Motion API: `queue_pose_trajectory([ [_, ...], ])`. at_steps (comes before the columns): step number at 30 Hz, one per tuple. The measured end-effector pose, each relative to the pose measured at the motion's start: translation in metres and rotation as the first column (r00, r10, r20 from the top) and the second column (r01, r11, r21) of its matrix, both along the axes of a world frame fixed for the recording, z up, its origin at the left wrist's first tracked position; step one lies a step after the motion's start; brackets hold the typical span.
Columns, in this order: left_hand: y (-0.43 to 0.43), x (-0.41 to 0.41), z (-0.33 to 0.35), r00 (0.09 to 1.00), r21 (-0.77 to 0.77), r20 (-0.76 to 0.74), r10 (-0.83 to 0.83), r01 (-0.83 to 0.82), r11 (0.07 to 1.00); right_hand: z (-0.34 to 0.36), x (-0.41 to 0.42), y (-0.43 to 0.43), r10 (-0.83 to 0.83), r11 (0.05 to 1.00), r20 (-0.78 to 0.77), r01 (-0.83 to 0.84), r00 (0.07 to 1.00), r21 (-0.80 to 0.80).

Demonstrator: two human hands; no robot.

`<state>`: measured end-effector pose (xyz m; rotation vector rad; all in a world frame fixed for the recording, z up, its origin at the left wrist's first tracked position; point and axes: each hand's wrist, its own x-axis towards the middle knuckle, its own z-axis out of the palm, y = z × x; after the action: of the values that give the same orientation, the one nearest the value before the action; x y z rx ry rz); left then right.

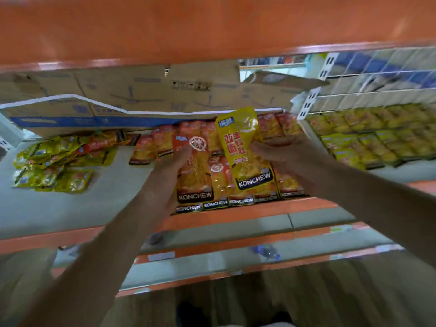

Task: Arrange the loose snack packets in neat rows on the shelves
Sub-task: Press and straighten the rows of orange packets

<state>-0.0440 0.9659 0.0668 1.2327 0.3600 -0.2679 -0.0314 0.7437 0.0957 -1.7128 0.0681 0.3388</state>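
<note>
Both hands are closed on packets: the left hand (169, 175) pinches an orange packet (195, 178) by its side, and the right hand (290, 159) holds a yellow packet (243, 138) upright by its edge. Both packets are lifted just above the orange rows (162, 141) that lie overlapping on the shelf (59, 208). The yellow one is probably kept apart because it belongs with its own colour; yellow rows (368, 138) fill the next bay to the right, past a white slotted post (306, 106). A loose heap (54, 161) of mixed packets lies well to the left, before cardboard boxes (118, 95).
</note>
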Motion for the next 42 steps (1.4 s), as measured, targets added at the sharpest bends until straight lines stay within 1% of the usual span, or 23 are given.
queue_pose_trajectory([
  [3,-0.068,-0.004,0.008,0.999,0.054,0.034,-0.018,0.017,0.998,0.005,-0.021,-0.068,-0.088,0.992,-0.029,0.09,0.996,0.093],
  [7,-0.159,-0.006,0.018,0.996,0.228,0.048,-0.079,0.066,0.971,0.007,-0.047,-0.165,-0.171,0.959,-0.035,0.175,0.985,0.224],
  [9,-0.202,-0.008,0.021,0.991,0.215,0.093,-0.101,0.079,0.973,0.008,-0.059,-0.21,-0.237,0.944,-0.036,0.239,0.971,0.229],
  [12,-0.259,-0.005,0.015,0.973,0.187,0.159,-0.169,0.138,0.973,0.007,-0.073,-0.266,-0.282,0.933,0.005,0.273,0.959,0.233],
  [16,-0.332,-0.007,0.012,0.968,0.083,0.152,-0.198,0.187,0.979,0.009,-0.091,-0.327,-0.362,0.919,0.068,0.344,0.93,0.195],
  [18,-0.358,-0.01,0.014,0.953,0.095,0.189,-0.237,0.223,0.97,0.007,-0.096,-0.352,-0.401,0.906,0.079,0.382,0.912,0.183],
  [23,-0.395,-0.002,0.013,0.917,0.155,0.233,-0.324,0.294,0.943,-0.003,-0.098,-0.391,-0.522,0.848,0.065,0.508,0.851,0.153],
  [25,-0.406,0.007,0.014,0.894,0.184,0.243,-0.375,0.337,0.923,-0.003,-0.097,-0.405,-0.542,0.836,0.069,0.529,0.837,0.148],
  [28,-0.421,0.02,0.012,0.883,0.193,0.243,-0.402,0.362,0.912,-0.002,-0.096,-0.421,-0.567,0.819,0.084,0.551,0.819,0.158],
  [33,-0.44,0.039,0.01,0.878,0.184,0.243,-0.412,0.375,0.909,-0.006,-0.083,-0.437,-0.622,0.782,0.081,0.612,0.779,0.117],
  [37,-0.444,0.051,0.01,0.876,0.192,0.255,-0.41,0.37,0.909,-0.012,-0.071,-0.446,-0.622,0.782,0.082,0.615,0.778,0.101],
  [42,-0.449,0.057,-0.002,0.87,0.236,0.247,-0.426,0.372,0.898,-0.028,-0.064,-0.451,-0.58,0.814,0.099,0.578,0.808,0.055],
])
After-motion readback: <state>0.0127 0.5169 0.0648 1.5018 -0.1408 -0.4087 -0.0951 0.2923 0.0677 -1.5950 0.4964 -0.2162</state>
